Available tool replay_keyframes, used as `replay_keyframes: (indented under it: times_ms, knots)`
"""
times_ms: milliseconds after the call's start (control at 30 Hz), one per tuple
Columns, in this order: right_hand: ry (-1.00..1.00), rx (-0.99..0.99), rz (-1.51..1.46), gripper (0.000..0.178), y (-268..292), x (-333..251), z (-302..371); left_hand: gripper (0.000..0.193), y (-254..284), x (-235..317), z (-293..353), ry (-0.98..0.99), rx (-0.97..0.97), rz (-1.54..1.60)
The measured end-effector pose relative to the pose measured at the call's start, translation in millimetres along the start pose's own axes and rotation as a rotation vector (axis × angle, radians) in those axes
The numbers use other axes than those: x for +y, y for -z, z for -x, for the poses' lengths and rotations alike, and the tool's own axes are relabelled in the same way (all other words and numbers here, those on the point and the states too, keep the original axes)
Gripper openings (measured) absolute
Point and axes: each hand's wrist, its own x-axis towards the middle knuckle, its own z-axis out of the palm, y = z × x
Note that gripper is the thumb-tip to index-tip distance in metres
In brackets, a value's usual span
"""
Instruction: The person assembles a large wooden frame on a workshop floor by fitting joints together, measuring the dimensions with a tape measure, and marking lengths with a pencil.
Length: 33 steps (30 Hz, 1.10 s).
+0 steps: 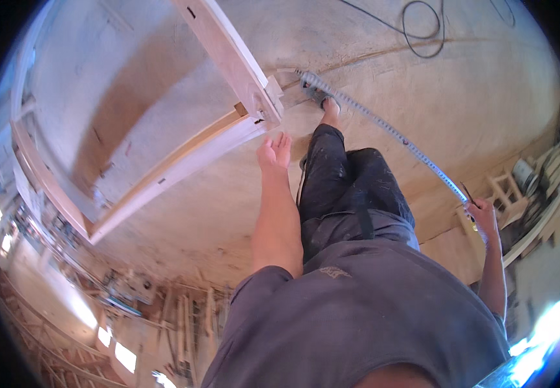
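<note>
right hand (484, 213) is closed around the end of a tape measure (383, 126) and a pencil (467, 193); tape runs across the floor (474, 97) to my foot (326, 102) by the wooden frame (228, 58) corner; left hand (275, 150) hangs open and empty just below that corner

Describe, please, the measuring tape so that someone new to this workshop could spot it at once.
Start at the large pale wooden frame lying on the dusty floor. From its near corner a thin, pale strip, the measuring tape, runs across the floor, pinned under a foot and rising to the right hand. Unlike the dark looping cable nearby, it is straight, taut and marked.
</note>
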Motion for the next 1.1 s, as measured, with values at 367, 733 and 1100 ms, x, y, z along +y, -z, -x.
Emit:
replay_keyframes:
  times_ms: [367,733,1100]
  knots:
    - [0.023,-0.096,0.324,0.020,109.7,-151.4,-78.4,0.057,-46.4,-25.1,-10.5,-0.088,0.165,0.334]
    - [0.978,-0.120,1.126,0.018,126.3,-431.1,-213.6,0.042,10.4,-113.1,18.0,-0.358,0.209,-0.193]
    - [1.574,-0.254,1.577,0.021,-78.8,-715.3,-281.4,0.069,-135.9,-304.6,144.1,-0.176,0.712,0.355]
